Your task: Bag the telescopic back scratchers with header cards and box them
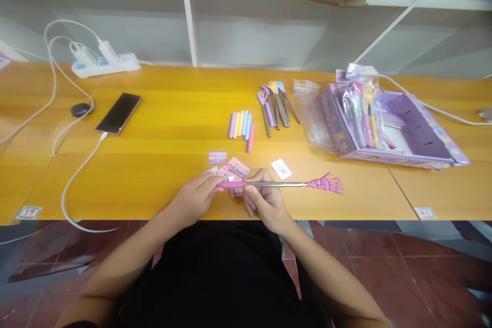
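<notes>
A back scratcher (pixel 284 184) with a pink hand-shaped head, a metal rod and a pink grip lies level across both my hands. My left hand (pixel 194 197) is closed round the end of the pink grip. My right hand (pixel 266 200) pinches the rod where it meets the grip. Beneath and behind the hands lie several small printed cards (pixel 237 167), partly covered. Further back are several loose coloured grips (pixel 241 124) in a row. Beside them several more back scratchers (pixel 280 105) lie in a bunch, most with bare metal rods.
A purple display box (pixel 407 159) with bagged back scratchers (pixel 365 115) stands at the right, next to clear plastic bags (pixel 313 115). A white card (pixel 281 168) lies nearer. At the left are a phone (pixel 119 113) on a cable, a black mouse (pixel 80 109) and a power strip (pixel 107 65).
</notes>
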The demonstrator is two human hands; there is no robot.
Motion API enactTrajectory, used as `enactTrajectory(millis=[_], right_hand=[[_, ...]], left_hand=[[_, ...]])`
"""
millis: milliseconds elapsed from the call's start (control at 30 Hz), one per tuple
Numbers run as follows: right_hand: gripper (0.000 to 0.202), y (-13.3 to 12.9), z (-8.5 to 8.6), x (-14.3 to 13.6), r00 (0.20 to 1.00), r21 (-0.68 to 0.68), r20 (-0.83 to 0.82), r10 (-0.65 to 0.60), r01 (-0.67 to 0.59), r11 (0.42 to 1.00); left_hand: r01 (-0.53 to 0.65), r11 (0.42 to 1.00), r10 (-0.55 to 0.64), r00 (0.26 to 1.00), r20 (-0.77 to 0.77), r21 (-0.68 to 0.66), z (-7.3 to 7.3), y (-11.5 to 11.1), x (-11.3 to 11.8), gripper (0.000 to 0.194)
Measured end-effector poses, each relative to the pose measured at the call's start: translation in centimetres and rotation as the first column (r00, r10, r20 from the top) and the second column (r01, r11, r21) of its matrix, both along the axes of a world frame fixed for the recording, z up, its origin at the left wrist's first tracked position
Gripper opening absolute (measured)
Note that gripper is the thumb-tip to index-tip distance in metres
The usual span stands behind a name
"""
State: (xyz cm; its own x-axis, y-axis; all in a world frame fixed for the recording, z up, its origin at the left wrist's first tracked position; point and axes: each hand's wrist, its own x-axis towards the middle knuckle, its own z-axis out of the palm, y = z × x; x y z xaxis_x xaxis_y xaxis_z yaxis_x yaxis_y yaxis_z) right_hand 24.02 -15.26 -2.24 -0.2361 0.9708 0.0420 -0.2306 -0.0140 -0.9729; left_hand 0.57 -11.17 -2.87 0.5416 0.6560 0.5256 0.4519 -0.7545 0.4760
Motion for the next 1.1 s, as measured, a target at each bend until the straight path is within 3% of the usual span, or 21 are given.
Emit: enactTrajectory(millis=[100,200,267,467,767,1100], right_hand=[[0.039,0.2,0.3,0.9,0.989,0.043,0.066,-0.13,0.127,0.991],[0.058,0.7,0.6,1.7,0.948,0.087,0.001,-0.318,0.316,0.945],[0.068,1.0,0.7,1.9,0.927,0.094,-0.042,-0.373,0.375,0.922],[0.073,1.1,0.5,0.8,0.92,0.085,-0.086,-0.382,0.389,0.917],[0.068,0.7,-0.6,-1.2,0.936,0.033,-0.132,-0.326,0.333,0.942],[0.068,0.6,-1.5,-2.3,0.946,-0.007,-0.099,-0.308,0.309,0.951]], left_hand=[[-0.023,1.0,0.023,1.0,0.003,-0.001,0.2,0.0,0.0,0.03],[-0.043,0.999,0.043,0.999,-0.024,-0.009,0.1,-0.1,-0.2,0.032],[-0.042,0.999,0.041,0.998,-0.046,-0.027,0.0,-0.1,-0.4,0.034],[-0.008,0.998,0.005,0.999,-0.047,-0.056,-0.5,-0.1,-0.5,0.034],[0.022,1.0,-0.022,1.0,-0.019,0.022,-0.2,-0.2,0.0,0.029],[0.005,0.999,-0.003,0.999,-0.041,0.039,-0.1,-0.3,0.1,0.028]])
